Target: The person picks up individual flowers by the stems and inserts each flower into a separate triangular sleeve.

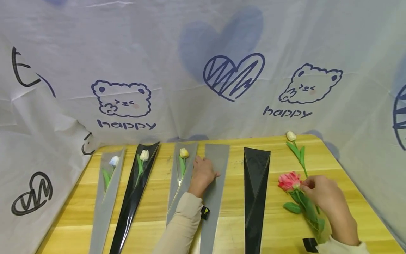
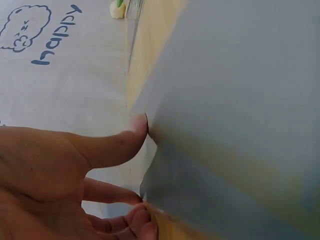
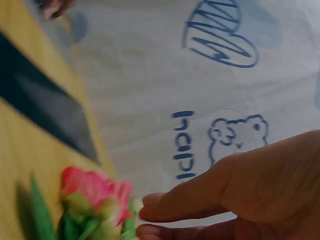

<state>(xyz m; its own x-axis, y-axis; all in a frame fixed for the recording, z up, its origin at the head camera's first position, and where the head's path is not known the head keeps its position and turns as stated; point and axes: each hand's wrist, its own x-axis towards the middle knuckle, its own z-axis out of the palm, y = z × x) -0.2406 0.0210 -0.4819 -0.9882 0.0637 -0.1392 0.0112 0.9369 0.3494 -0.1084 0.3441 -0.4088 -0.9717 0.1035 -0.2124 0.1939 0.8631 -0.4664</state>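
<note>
My left hand [image 1: 203, 173] pinches the far end of a grey flower sleeve [image 1: 219, 165] between thumb and fingers; the left wrist view shows the thumb [image 2: 135, 132] on the sleeve's bent edge. My right hand [image 1: 325, 195] is beside a pink artificial flower [image 1: 289, 181] lying on the table. Its thumb and fingertips [image 3: 150, 212] are loosely curled, close to the petals. Past the pink flower lies a white tulip [image 1: 290, 136], its stem running under the right hand. A black flower sleeve [image 1: 257, 176] lies between the two hands.
To the left lie a grey sleeve with a yellow tulip [image 1: 183, 152], a black sleeve with a cream tulip [image 1: 144, 155], and a grey sleeve with a pale blue tulip [image 1: 114, 161]. A printed cloth [image 1: 177, 53] hangs behind the wooden table [image 1: 279, 225].
</note>
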